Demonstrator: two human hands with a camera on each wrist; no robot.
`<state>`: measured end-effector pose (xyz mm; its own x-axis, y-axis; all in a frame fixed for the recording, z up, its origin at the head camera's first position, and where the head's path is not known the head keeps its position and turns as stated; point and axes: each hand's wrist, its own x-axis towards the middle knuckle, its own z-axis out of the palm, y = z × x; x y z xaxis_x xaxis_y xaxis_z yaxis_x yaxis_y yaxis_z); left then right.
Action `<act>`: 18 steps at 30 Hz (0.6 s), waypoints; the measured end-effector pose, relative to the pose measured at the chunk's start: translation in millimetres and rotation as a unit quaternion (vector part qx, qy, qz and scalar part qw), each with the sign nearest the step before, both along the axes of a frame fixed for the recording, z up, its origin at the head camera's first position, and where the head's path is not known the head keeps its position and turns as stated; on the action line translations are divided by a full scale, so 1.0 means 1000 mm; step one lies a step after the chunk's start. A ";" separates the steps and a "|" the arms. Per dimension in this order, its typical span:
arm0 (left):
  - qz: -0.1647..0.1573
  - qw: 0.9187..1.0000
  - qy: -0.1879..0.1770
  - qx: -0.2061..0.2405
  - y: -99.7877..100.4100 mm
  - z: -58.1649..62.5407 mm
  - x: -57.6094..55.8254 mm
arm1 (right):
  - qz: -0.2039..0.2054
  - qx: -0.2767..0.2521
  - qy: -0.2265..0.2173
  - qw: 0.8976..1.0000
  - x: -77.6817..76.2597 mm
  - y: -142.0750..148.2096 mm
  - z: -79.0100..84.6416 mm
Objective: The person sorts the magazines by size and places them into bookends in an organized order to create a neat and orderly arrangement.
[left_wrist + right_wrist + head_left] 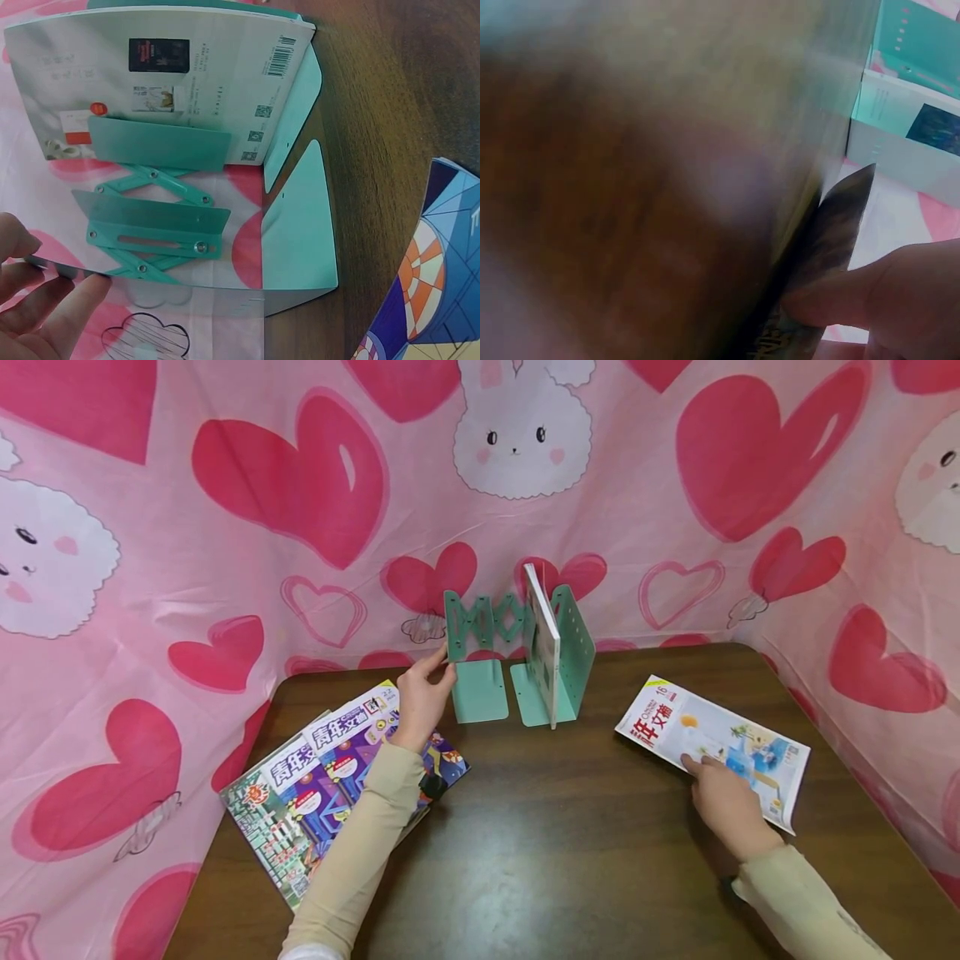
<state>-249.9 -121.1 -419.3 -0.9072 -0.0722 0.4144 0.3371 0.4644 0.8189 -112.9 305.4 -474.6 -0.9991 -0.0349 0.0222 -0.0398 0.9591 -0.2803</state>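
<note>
My left hand point(423, 702) pinches the edge of the left end plate of a green expandable bookend point(480, 693). In the left wrist view the fingers point(71, 311) sit on that plate's upper edge, and the bookend's crossed links point(150, 176) show. One magazine point(543, 643) stands upright, slightly tilted, against the right end plate point(576, 652). Over on the right, my right hand point(727, 806) grips a white and blue magazine point(701, 727) by its near edge, thumb on top. The right wrist view shows the thumb point(847, 296) on its dark edge; the other fingers are mostly hidden.
Several overlapping magazines point(300, 785) lie on the left of the brown wooden table point(540, 843), partly under the left forearm. A pink cloth point(630, 568) with hearts and rabbits hangs close behind the bookend and along both sides.
</note>
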 end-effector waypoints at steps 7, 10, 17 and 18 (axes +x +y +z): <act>0.005 1.000 0.004 -0.003 0.000 -0.001 0.000 | 0.007 -0.011 0.041 0.999 0.004 0.001 -0.002; 0.005 1.000 0.007 -0.007 0.000 -0.002 0.001 | 0.022 -0.022 0.087 0.996 0.006 0.002 -0.002; 0.000 1.000 0.002 -0.003 -0.001 -0.001 0.000 | 0.008 -0.102 0.165 0.981 0.010 0.006 -0.001; 0.001 1.000 0.002 -0.004 -0.001 -0.001 0.000 | -0.001 -0.114 0.173 0.978 0.010 0.007 -0.001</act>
<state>-250.0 -121.8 -420.2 -0.9056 -0.0703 0.4182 0.3394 0.4710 0.8142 -102.5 312.1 -475.7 -0.9307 0.0124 0.3655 -0.1676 0.8738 -0.4565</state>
